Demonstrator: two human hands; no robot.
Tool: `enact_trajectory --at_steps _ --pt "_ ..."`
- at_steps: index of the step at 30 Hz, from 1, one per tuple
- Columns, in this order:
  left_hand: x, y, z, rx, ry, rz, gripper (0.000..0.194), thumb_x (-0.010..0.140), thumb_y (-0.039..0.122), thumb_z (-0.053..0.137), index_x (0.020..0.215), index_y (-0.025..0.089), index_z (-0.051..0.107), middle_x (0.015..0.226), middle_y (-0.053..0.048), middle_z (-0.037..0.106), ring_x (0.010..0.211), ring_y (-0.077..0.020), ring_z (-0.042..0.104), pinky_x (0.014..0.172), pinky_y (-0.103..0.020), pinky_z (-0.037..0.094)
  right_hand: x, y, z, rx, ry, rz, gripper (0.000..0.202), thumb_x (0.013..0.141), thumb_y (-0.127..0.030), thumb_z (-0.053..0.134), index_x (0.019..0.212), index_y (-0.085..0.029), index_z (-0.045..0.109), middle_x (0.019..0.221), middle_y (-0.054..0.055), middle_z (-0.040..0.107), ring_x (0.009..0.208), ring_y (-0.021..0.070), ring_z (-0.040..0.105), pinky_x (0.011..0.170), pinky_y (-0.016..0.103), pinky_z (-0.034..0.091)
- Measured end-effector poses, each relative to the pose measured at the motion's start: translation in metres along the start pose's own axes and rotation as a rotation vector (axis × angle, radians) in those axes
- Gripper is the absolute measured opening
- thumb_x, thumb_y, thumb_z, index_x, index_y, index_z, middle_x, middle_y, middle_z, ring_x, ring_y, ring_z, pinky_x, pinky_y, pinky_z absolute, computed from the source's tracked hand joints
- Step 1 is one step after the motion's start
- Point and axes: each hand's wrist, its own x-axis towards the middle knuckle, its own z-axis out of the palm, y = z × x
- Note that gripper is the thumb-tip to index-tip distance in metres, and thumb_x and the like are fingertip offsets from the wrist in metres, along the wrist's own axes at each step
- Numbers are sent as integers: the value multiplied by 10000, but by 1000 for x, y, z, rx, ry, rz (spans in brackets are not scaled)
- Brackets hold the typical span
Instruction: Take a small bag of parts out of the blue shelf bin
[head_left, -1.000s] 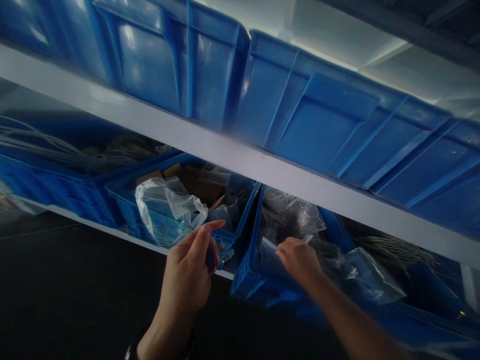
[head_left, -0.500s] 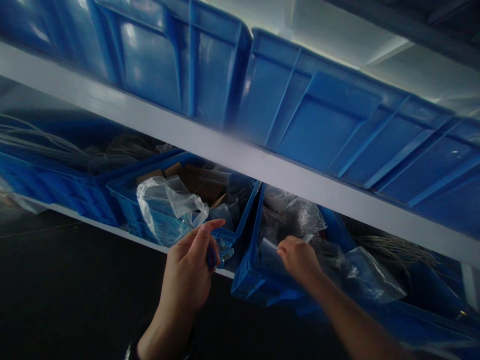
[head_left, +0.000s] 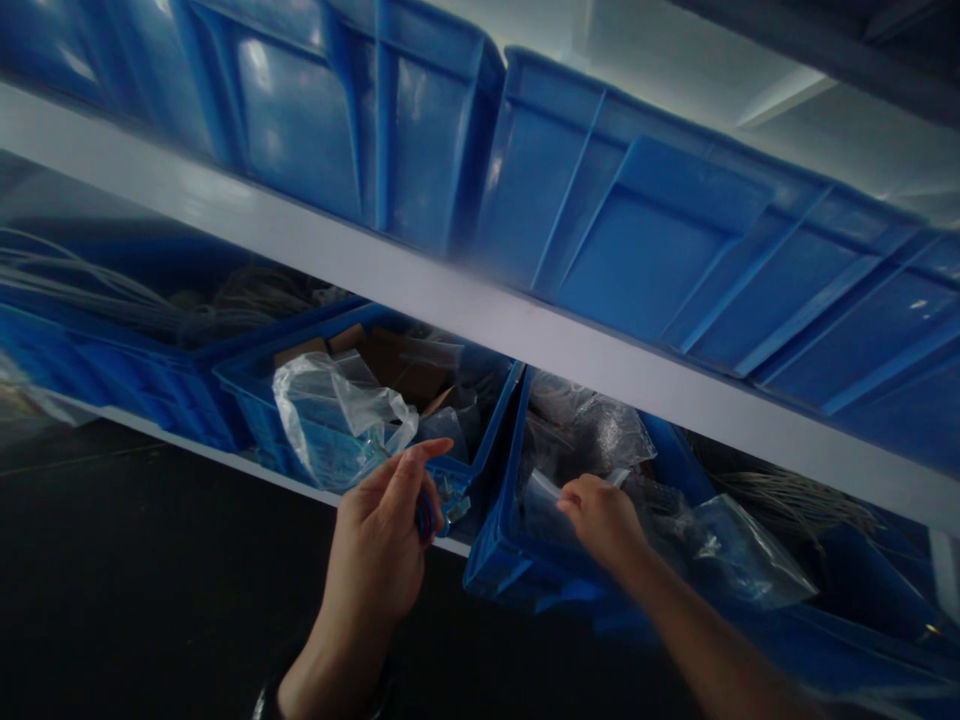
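My left hand (head_left: pixel 386 530) is in front of the middle bin, index finger stretched out and the other fingers curled. They hold a small blue and dark red looped item (head_left: pixel 426 515), partly hidden by the palm. Beside it shows a clear bluish piece (head_left: pixel 454 503); whether it is joined to the loop I cannot tell. My right hand (head_left: pixel 604 515) pinches the upper edge of a clear plastic bag (head_left: pixel 541 505) over the right bin (head_left: pixel 499 560). More crumpled clear bags (head_left: pixel 611 435) lie in that bin behind the hand.
A white shelf beam (head_left: pixel 450 285) crosses just above the hands, with large blue bins (head_left: pixel 637 230) on it. The middle bin (head_left: pixel 247 405) holds cardboard (head_left: pixel 405 370) and a clear bag (head_left: pixel 322 400) hanging over its front. Pale cables (head_left: pixel 97 275) fill the left bin.
Little differs. My right hand has shifted very slightly right, and the bag's upper edge beside it sits at a slightly different angle. My left hand keeps its pose.
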Motion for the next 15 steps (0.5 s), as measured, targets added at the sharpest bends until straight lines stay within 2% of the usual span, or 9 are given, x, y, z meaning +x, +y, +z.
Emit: enact_trajectory --at_steps 8,15 --pt "0 4 0 58 -1 -11 297 847 414 463 998 211 619 519 15 444 431 -93 361 355 -169 252 -3 2 -9 3 -33 20 78 750 -310 603 770 -241 634 767 -17 601 705 121 558 622 220 345" --pt "0 9 2 19 9 -32 294 844 401 458 988 201 616 516 22 429 423 -91 352 366 -174 266 -13 9 -22 -34 -107 44 91 768 -296 558 775 -262 642 765 -16 598 715 125 560 628 225 339"
